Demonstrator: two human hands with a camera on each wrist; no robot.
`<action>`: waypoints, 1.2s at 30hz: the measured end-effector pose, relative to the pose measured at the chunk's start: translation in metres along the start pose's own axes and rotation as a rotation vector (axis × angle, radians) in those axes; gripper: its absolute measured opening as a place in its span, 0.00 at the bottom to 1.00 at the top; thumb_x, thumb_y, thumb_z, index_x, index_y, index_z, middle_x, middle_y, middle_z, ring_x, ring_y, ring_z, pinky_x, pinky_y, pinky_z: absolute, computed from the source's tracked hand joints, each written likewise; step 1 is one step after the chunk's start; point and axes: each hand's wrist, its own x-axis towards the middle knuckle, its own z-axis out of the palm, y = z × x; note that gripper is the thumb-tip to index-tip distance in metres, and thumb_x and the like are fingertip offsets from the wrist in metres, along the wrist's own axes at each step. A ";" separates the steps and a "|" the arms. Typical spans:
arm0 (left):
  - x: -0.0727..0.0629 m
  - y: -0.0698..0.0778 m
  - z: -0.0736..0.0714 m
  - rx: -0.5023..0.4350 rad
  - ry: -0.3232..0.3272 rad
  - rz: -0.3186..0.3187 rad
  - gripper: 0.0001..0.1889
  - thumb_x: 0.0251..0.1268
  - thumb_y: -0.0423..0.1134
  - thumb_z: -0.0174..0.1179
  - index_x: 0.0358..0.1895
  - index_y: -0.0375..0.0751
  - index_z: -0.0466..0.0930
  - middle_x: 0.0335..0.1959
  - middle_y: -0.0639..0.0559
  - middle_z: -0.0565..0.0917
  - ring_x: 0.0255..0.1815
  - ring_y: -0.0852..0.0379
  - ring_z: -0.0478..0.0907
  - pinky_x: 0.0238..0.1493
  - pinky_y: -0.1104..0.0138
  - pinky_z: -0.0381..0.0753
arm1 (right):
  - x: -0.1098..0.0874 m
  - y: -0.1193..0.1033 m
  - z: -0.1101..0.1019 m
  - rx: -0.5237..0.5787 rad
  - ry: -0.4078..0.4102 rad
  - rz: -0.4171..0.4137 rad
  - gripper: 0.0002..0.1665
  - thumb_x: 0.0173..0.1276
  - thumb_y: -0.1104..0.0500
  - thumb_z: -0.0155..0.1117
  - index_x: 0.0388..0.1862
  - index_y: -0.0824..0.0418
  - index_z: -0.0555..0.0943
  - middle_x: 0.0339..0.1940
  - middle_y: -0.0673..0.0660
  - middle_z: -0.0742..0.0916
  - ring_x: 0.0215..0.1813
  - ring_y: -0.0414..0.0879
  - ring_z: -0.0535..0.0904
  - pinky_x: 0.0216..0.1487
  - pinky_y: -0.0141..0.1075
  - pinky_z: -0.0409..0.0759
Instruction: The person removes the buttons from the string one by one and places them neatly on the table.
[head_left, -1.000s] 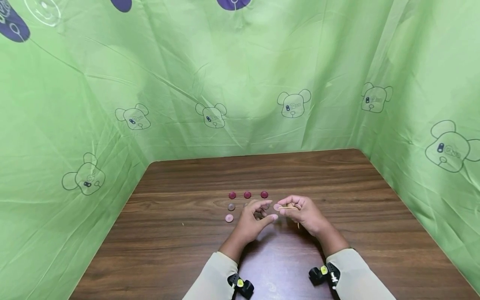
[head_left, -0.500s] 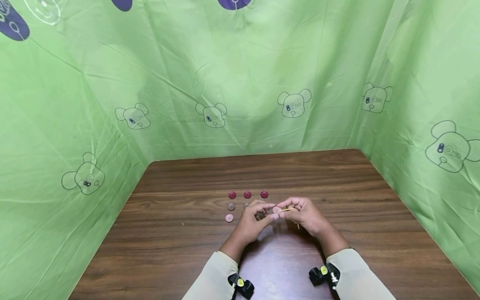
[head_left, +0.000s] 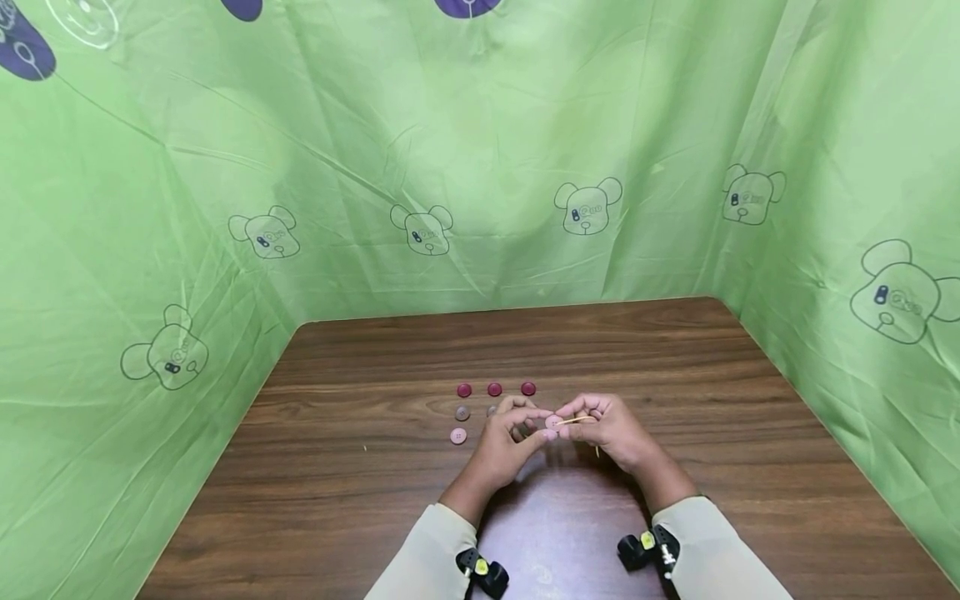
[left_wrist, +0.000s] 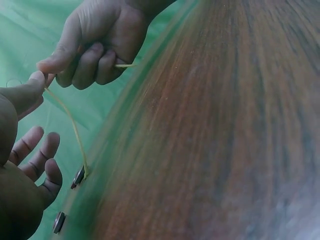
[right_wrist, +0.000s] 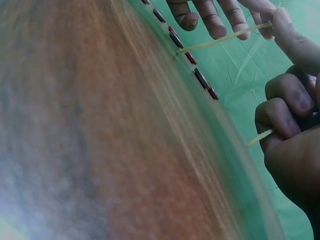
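In the head view a pink button (head_left: pixel 553 422) is held up over the table between both hands. Its left edge is pinched by the thumb and index finger of my left hand (head_left: pixel 504 443). My right hand (head_left: pixel 613 431) pinches the opposite edge. A thin yellow cord (head_left: pixel 576 419) lies across the button toward the right fingers; a short end sticks out below that hand. In the right wrist view, the cord (right_wrist: pixel 225 38) dangles from the pinching fingertips, and another piece emerges from the curled lower fingers. Whether it passes through a buttonhole cannot be told.
On the brown table (head_left: pixel 337 500) lie a row of dark red buttons (head_left: pixel 494 389), grey buttons (head_left: pixel 462 412) partly hidden by the left hand, and another pink button (head_left: pixel 458 436). Green printed cloth (head_left: pixel 487 150) hangs around the table's back and sides.
My left thumb and index finger have come together on the pink button, which the right hand alone was holding a second ago. The button has dropped slightly. The buttons on the table stay put.
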 end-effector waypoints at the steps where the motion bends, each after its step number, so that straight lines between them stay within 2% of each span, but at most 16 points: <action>1: 0.000 0.000 0.000 -0.001 0.000 0.002 0.13 0.70 0.38 0.75 0.55 0.40 0.93 0.57 0.42 0.82 0.46 0.44 0.82 0.39 0.73 0.80 | 0.000 0.000 0.000 0.001 0.000 0.000 0.16 0.66 0.75 0.74 0.50 0.83 0.82 0.44 0.48 0.96 0.48 0.40 0.94 0.48 0.30 0.90; 6: 0.001 0.002 0.000 -0.004 0.006 0.015 0.12 0.69 0.37 0.76 0.53 0.41 0.94 0.58 0.42 0.80 0.46 0.43 0.82 0.38 0.73 0.80 | 0.000 0.000 -0.001 -0.033 0.024 0.014 0.18 0.65 0.74 0.75 0.50 0.84 0.82 0.41 0.47 0.96 0.44 0.37 0.92 0.43 0.28 0.88; 12: 0.002 0.003 -0.002 -0.006 0.009 -0.002 0.12 0.68 0.38 0.76 0.53 0.43 0.94 0.60 0.41 0.80 0.47 0.42 0.83 0.38 0.72 0.79 | 0.001 -0.002 -0.003 -0.112 0.069 0.046 0.20 0.65 0.72 0.76 0.53 0.83 0.83 0.35 0.42 0.93 0.33 0.32 0.83 0.32 0.26 0.79; 15: 0.002 0.004 -0.004 -0.008 0.007 0.000 0.12 0.69 0.38 0.76 0.53 0.44 0.94 0.61 0.40 0.79 0.48 0.40 0.82 0.39 0.71 0.79 | 0.001 -0.003 -0.004 -0.144 0.080 0.055 0.18 0.66 0.70 0.76 0.51 0.81 0.85 0.33 0.41 0.93 0.28 0.31 0.77 0.27 0.26 0.74; 20: 0.001 0.005 -0.006 -0.004 0.016 0.009 0.12 0.69 0.38 0.76 0.53 0.44 0.94 0.61 0.40 0.79 0.48 0.43 0.82 0.40 0.71 0.78 | 0.000 -0.004 -0.005 -0.194 0.095 0.046 0.13 0.68 0.65 0.78 0.46 0.75 0.90 0.31 0.41 0.92 0.23 0.33 0.70 0.23 0.29 0.68; 26: -0.002 0.003 -0.008 -0.002 0.017 0.003 0.12 0.69 0.40 0.76 0.53 0.46 0.94 0.61 0.40 0.79 0.49 0.42 0.81 0.40 0.70 0.78 | -0.001 -0.004 -0.004 -0.185 0.104 0.045 0.12 0.69 0.64 0.77 0.45 0.74 0.90 0.30 0.42 0.92 0.21 0.34 0.68 0.19 0.32 0.66; 31: -0.003 -0.001 -0.011 0.024 0.040 0.021 0.11 0.69 0.41 0.76 0.52 0.47 0.94 0.61 0.40 0.79 0.51 0.40 0.82 0.41 0.60 0.83 | -0.002 -0.005 -0.003 -0.173 0.105 0.044 0.12 0.70 0.64 0.77 0.44 0.73 0.90 0.26 0.42 0.89 0.20 0.35 0.68 0.18 0.35 0.65; 36: -0.006 -0.004 -0.015 0.026 0.069 0.020 0.13 0.68 0.41 0.77 0.53 0.47 0.94 0.60 0.41 0.78 0.54 0.43 0.81 0.42 0.59 0.82 | -0.002 -0.005 -0.002 -0.141 0.107 0.050 0.09 0.70 0.64 0.76 0.44 0.71 0.90 0.16 0.41 0.77 0.18 0.35 0.65 0.18 0.31 0.64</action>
